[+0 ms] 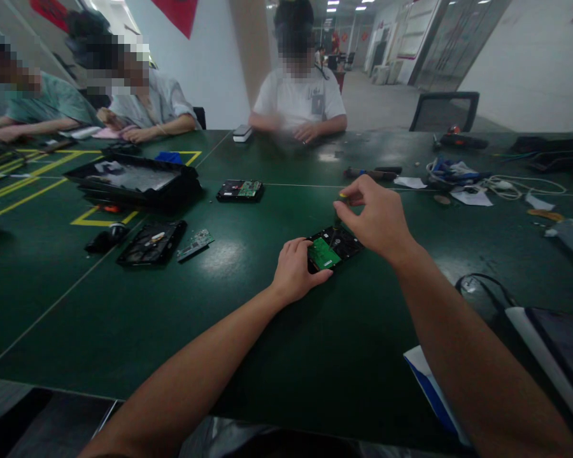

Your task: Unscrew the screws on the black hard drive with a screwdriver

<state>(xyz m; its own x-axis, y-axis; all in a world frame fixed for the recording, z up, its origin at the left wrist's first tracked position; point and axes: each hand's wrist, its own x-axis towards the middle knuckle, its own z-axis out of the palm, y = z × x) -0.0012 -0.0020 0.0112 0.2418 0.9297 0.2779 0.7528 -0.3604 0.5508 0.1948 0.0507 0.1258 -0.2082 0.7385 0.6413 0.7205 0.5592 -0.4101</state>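
Observation:
A black hard drive (347,243) with a green circuit board (323,254) on its upper face lies on the green table. My left hand (295,272) grips the drive by its left end, thumb along the near edge and fingers at the far side. Above the drive, my right hand (377,216) pinches a small screwdriver (337,218) with a dark handle and a yellow top. The screwdriver stands nearly upright, its shaft running down to the edge of the board. Its very tip is too small to make out.
A second hard drive (240,190) lies further back. Left are a black casing (153,243), a loose circuit board (195,245) and a black tray (134,178). Cables (458,172) and a tool (372,173) lie back right; a tablet-like device (558,350) is near right. People sit opposite.

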